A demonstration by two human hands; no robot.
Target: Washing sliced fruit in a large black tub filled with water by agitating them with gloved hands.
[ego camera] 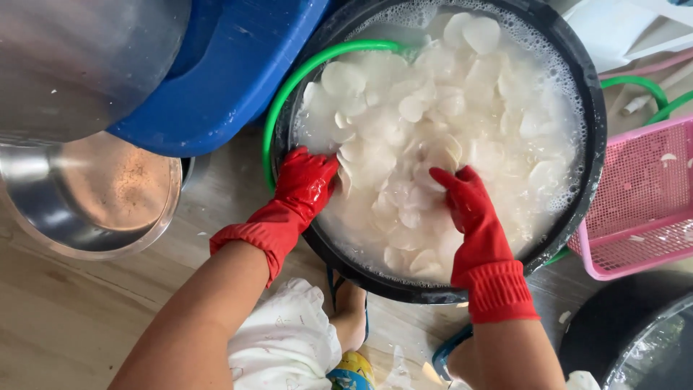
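Far left: steel pot (79,58) above a steel bowl (90,195) on the wooden floor (65,318). Blue tub (224,72) just right of them. Green hose (289,94) curves along the left rim of the black basin (588,130). Basin full of white slices (433,115) in foamy water. Left hand (307,184), red-gloved, fingers curled at the near-left rim, in the water; whether it holds slices, cannot tell. Right hand (465,206), red-gloved, fingers narrow and bent, pressed into the slices near centre. Pink basket (642,202) touching the basin's right side.
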